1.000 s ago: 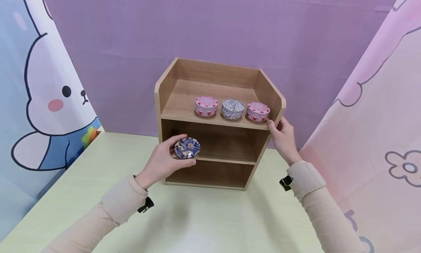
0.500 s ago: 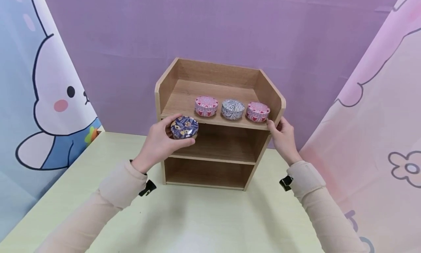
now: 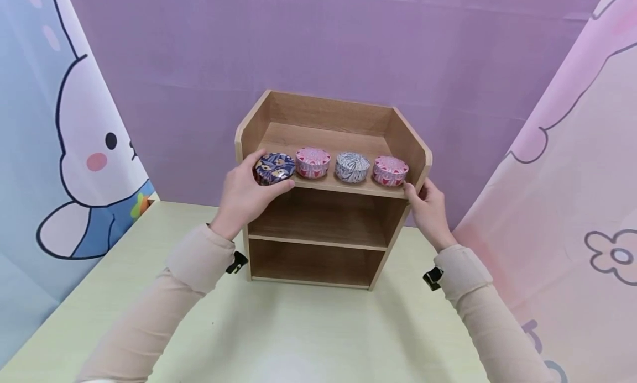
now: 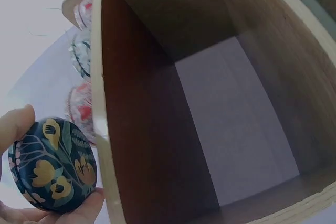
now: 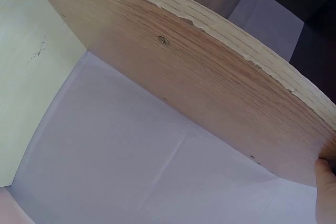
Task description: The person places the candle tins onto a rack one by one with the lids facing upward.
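My left hand (image 3: 243,194) pinches a dark blue round tin (image 3: 275,168) with yellow flowers between thumb and fingers. It is at the front left of the top shelf of a small wooden shelf unit (image 3: 328,108). In the left wrist view the blue tin (image 4: 52,163) appears close beside the shelf board's front edge. To its right a pink tin (image 3: 312,163), a grey-and-white tin (image 3: 351,167) and another pink tin (image 3: 390,171) stand in a row along that edge. My right hand (image 3: 429,211) grips the unit's right side panel, partly seen in the right wrist view.
Two lower compartments (image 3: 318,217) of the unit open toward me. It stands on a pale yellow-green table (image 3: 298,328). A purple cloth (image 3: 328,40) hangs behind it, a rabbit-print curtain (image 3: 94,129) at left and a pink one (image 3: 572,167) at right.
My left hand has raised the blue tin from in front of the middle compartment to the top shelf's level, beside the left pink tin. My right hand has stayed at the side panel.
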The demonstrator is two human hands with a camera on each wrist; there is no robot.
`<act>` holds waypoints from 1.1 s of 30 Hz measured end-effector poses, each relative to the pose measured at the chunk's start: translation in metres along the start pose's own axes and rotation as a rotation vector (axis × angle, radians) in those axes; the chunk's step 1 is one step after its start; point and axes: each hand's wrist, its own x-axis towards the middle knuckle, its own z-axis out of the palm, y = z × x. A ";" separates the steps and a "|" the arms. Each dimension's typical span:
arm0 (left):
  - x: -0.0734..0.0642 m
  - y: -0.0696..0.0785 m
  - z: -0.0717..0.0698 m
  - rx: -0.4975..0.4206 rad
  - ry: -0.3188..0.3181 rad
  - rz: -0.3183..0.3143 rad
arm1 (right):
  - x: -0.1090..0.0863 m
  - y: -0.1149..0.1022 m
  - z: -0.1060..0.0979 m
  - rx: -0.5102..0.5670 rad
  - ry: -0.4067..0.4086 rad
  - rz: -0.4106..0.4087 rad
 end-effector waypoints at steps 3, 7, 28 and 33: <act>0.004 0.001 0.003 0.030 0.044 0.007 | 0.001 0.000 0.000 -0.006 -0.002 0.006; 0.007 -0.002 0.006 0.051 0.085 0.005 | 0.001 0.001 0.001 -0.006 -0.004 0.005; 0.022 0.007 0.006 0.322 0.011 -0.015 | -0.001 -0.002 0.001 0.006 0.023 -0.004; 0.021 0.005 0.008 0.310 0.046 0.015 | -0.001 -0.002 0.001 0.006 0.014 0.012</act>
